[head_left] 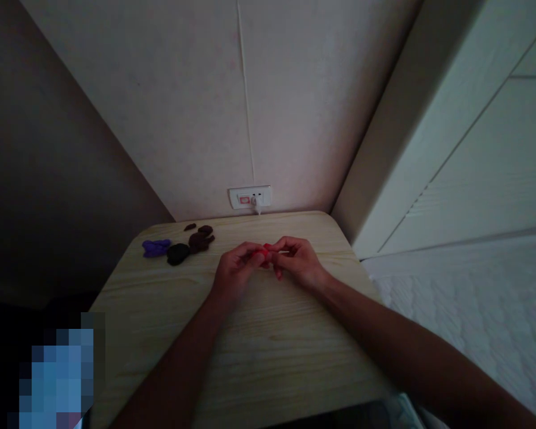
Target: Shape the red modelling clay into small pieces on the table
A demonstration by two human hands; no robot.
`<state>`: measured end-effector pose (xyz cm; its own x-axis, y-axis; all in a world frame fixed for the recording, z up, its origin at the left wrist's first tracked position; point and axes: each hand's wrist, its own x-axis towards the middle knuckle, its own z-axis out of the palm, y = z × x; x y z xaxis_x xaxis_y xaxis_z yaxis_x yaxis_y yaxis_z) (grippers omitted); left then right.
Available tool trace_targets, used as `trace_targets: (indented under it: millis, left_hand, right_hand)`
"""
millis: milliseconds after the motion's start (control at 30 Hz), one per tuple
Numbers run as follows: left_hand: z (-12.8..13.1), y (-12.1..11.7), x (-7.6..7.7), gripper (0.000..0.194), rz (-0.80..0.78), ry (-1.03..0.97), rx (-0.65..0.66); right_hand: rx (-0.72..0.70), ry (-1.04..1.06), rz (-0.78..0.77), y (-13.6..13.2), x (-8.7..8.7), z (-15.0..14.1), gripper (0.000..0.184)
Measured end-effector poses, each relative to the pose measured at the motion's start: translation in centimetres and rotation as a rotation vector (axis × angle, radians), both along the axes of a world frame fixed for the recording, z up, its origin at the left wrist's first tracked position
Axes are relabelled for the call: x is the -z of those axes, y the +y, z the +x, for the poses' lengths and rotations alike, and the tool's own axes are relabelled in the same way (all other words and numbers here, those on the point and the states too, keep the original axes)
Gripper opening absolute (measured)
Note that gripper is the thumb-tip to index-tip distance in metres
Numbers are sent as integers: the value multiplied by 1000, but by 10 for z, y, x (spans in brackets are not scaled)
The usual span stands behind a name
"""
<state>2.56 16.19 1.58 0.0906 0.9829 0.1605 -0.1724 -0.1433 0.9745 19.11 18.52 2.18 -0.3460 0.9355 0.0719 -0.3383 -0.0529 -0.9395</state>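
Observation:
A small lump of red modelling clay [263, 252] is pinched between my two hands, just above the wooden tabletop [268, 333]. My left hand [236, 269] grips it from the left with thumb and fingers. From the other side, my right hand [302, 263] has its fingertips closed on the same red piece. Fingers cover part of the clay, so its full shape is hidden. To the left of my hands lie a purple clay lump [155, 248], a black clay lump [178, 254] and brown clay pieces [200, 241].
Behind the table, a wall socket [250, 197] has a white plug in it, and a cable runs up the wall. A white quilted surface [469, 298] lies to the right, below a pale panelled front [482, 155]. A dark object [352, 416] overlaps the table's near edge.

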Motion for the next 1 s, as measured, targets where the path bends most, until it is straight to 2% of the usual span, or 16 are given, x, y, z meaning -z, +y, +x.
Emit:
trace_targets:
  millis: [167,400,633,867,1000]
  left_hand:
    - [5,2,5,25,-68,-197,39]
    - [8,1,1,25,-59,-177,-27]
    - [9,-2,1,31,-91,-152,-40]
    - [17,-1,2,30,-101,-224,-29]
    - [17,-1,3,37,-123,-280,-17]
  right_hand:
    - [6,-20,44,2,0,2,32]
    - [-44,-24,63,4,2,2,34]
    - [-4,-86,90,-1,1,-3,35]
    - [30,-28,87,1,4,-3,33]
    - [-78,15,54,1,6,-3,29]
